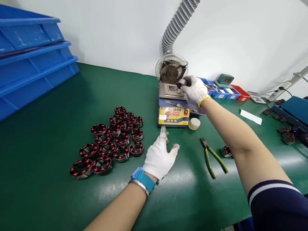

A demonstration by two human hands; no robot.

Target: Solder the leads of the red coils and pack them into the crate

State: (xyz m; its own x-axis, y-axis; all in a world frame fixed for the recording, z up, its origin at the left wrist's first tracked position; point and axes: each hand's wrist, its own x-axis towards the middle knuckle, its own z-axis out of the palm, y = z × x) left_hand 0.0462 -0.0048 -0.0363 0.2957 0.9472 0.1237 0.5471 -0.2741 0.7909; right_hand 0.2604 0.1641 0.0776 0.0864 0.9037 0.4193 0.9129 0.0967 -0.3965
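My right hand [195, 89], in a white glove, grips a small ring-shaped motor stator [180, 83] tilted above the solder pot [174, 116]. The pot has a yellow front panel with a lit red display and a square metal well on top. My left hand [160, 156], also gloved, rests near the green table top with fingers apart and holds nothing. To its left stand several stators [122, 139] with red and black windings. Right of it lie green-handled cutting pliers [208, 155] and one more stator [226, 151], partly hidden by my right arm.
A round fume extractor [171, 71] with a grey hose [184, 13] stands behind the pot. A small round container [194, 123] sits beside it. Stacked blue crates [22, 67] occupy the left. Small blue bins [221, 93], a red bin [240, 92] and a blue machine [302, 114] stand right.
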